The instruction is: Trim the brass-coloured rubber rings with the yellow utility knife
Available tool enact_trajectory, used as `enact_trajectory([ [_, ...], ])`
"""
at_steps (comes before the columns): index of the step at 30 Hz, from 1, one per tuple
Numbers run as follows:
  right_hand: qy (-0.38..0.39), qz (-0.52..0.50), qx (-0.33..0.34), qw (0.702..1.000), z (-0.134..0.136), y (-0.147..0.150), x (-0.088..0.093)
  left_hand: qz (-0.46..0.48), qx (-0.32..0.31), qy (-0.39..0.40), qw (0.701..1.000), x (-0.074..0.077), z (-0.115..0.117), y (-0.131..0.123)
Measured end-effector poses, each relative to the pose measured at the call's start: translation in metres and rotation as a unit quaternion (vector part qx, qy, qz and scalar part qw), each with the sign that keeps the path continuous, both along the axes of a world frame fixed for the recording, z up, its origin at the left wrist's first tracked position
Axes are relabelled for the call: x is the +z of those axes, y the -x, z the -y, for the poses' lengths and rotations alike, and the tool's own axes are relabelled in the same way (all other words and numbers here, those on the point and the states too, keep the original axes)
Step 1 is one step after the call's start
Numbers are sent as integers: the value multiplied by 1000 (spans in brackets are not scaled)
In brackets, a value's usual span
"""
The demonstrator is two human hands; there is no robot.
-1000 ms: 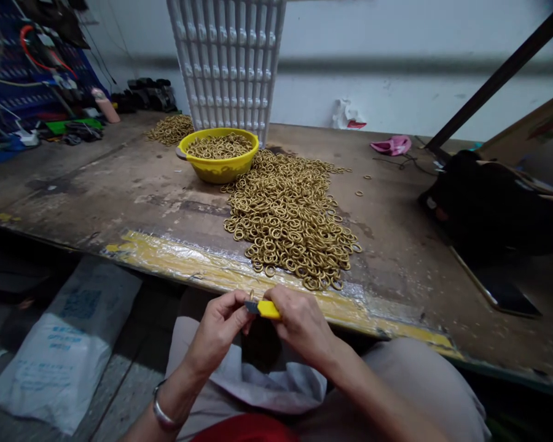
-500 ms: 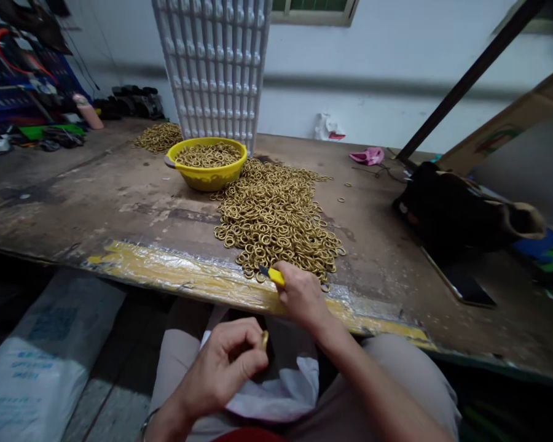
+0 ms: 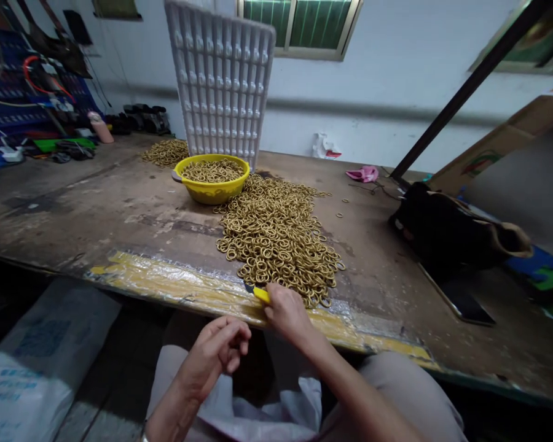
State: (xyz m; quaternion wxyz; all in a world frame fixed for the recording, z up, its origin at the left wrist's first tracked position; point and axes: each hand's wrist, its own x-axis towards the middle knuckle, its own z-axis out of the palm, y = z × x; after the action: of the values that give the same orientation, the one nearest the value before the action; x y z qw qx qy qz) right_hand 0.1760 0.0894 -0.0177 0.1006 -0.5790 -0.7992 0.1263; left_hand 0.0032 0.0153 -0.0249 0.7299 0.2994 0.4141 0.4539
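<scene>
My right hand (image 3: 286, 308) is closed around a yellow utility knife (image 3: 262, 295), its dark blade pointing left over the table's taped front edge. Just beyond it spreads a heap of brass-coloured rings (image 3: 276, 230). My left hand (image 3: 216, 353) is held above my lap, lower and to the left, with loosely bent fingers partly apart and no ring visible in it. Below the hands, a white bag (image 3: 299, 402) lies open between my knees; its inside is dark.
A yellow basin (image 3: 214, 193) full of rings stands behind the heap, before an upright ridged plastic tray (image 3: 223, 86). A smaller ring pile (image 3: 164, 152) lies at back left. On the right are a phone (image 3: 461, 298) and a black cloth item (image 3: 447, 227).
The ring in my left hand is gone from view, and its fingers have loosened. My right hand has drawn the knife slightly left and nearer the table edge. The view has tilted up.
</scene>
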Motion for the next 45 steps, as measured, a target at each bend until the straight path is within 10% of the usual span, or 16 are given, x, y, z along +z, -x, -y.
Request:
enact_trajectory([
  [3, 135, -245, -1, 960, 4, -5, 10, -108, 41, -26, 993, -4, -6, -8],
  [11, 396, -617, -95, 673, 22, -3, 21, -257, 84, -188, 944, 1, -4, -34],
  [17, 419, -659, -117, 614, 29, -4, 19, -333, 85, -211, 915, -3, -8, -35],
  [23, 405, -653, -107, 632, 35, 1, 21, -219, 94, -155, 959, 2, -13, -34],
  [28, 294, -611, -114, 726, 33, 0, 26, -119, 85, -66, 987, 4, -12, -31],
  [45, 214, -492, 25, 843, 37, -3, 21, 63, -43, 38, 996, 9, -8, -8],
])
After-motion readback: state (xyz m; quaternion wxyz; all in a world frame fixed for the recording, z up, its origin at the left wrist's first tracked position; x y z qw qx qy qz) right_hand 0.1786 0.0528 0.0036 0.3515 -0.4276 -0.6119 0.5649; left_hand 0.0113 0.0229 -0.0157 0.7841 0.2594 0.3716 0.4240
